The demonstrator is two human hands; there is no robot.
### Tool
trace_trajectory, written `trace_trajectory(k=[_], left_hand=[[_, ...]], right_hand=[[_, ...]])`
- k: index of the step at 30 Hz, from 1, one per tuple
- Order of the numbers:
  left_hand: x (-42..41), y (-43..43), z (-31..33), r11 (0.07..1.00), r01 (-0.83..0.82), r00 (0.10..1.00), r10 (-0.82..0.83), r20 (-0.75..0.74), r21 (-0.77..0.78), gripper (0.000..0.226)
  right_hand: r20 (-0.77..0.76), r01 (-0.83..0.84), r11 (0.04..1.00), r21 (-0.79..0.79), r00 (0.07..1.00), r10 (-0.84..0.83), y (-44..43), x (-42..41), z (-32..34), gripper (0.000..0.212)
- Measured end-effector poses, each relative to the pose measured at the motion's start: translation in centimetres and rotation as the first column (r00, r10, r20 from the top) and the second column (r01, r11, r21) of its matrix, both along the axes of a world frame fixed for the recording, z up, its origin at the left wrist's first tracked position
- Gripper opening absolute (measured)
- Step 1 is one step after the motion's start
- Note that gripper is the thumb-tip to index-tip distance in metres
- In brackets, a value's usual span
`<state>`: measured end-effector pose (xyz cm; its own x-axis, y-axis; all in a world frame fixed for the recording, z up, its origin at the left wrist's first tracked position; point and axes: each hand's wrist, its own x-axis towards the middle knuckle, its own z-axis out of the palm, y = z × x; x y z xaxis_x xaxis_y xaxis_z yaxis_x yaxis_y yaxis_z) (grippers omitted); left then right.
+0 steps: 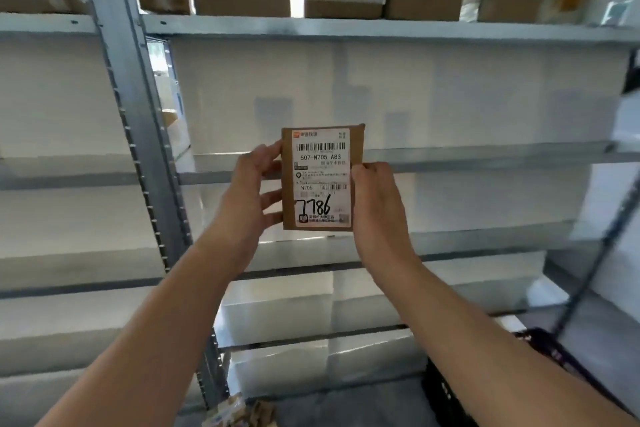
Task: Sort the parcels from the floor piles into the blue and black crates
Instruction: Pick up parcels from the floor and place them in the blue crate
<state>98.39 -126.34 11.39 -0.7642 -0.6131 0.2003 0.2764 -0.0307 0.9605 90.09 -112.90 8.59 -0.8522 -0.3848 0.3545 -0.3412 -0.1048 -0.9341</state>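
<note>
Two hands (311, 194) hold upright a brown parcel (322, 178), white-labelled "7786".

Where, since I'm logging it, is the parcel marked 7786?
Head view, centre: the parcel is held up between the left hand and the right hand, label toward the camera, in front of the grey shelving.

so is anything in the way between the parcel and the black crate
Nothing visible does. The left hand and right hand hold the parcel up before the shelves; the black crate sits low on the right, partly hidden by the right forearm.
</note>
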Motion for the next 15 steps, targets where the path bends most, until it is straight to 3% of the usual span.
trace_trajectory(k=[7, 15], left_hand=[[-5.4, 7.9, -1.2, 0.944, 0.33, 0.943, -0.33, 0.042, 0.017, 0.052], [-10.0, 19.8, -2.5, 0.885, 0.466, 0.883, -0.466, 0.065, 0.017, 0.039]], right_hand=[[0.02, 0.296, 0.954, 0.045, 0.955, -0.297, 10.4, -0.7, -0.7, 0.025], [0.055, 0.47, 0.882, 0.036, 0.88, -0.471, 22.2, -2.7, -2.3, 0.025]])
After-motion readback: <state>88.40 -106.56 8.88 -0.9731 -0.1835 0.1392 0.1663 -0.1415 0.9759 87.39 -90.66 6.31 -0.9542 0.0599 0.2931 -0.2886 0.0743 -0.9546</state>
